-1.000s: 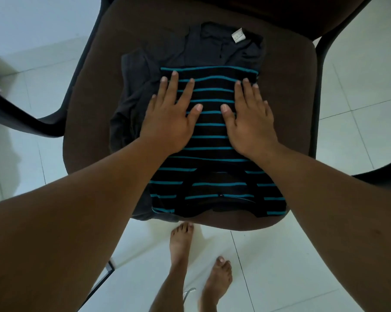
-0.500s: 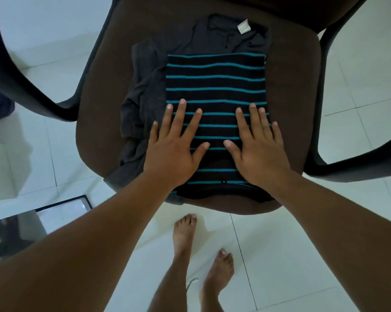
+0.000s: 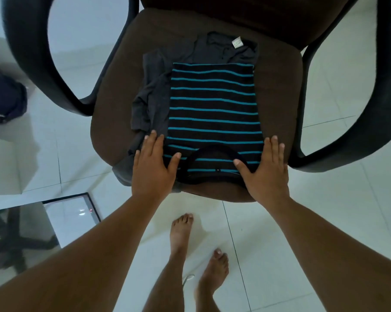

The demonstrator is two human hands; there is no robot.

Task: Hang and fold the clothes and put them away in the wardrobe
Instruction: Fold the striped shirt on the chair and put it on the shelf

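Black with teal stripes, the folded T-shirt (image 3: 214, 113) lies on the brown seat of an armchair (image 3: 277, 91), on top of a dark grey garment (image 3: 149, 97) that shows at its left and far edges. The left hand (image 3: 153, 164) lies flat, fingers straight, at the shirt's near left corner. The right hand (image 3: 265, 167) lies flat at its near right corner. Bare feet (image 3: 181, 230) stand on the white tiled floor (image 3: 347, 221).

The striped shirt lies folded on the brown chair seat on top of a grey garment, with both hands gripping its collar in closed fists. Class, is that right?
Not quite. The head view shows the left hand and right hand lying flat and open at the near corners of the striped shirt, not fisted. The rest holds.
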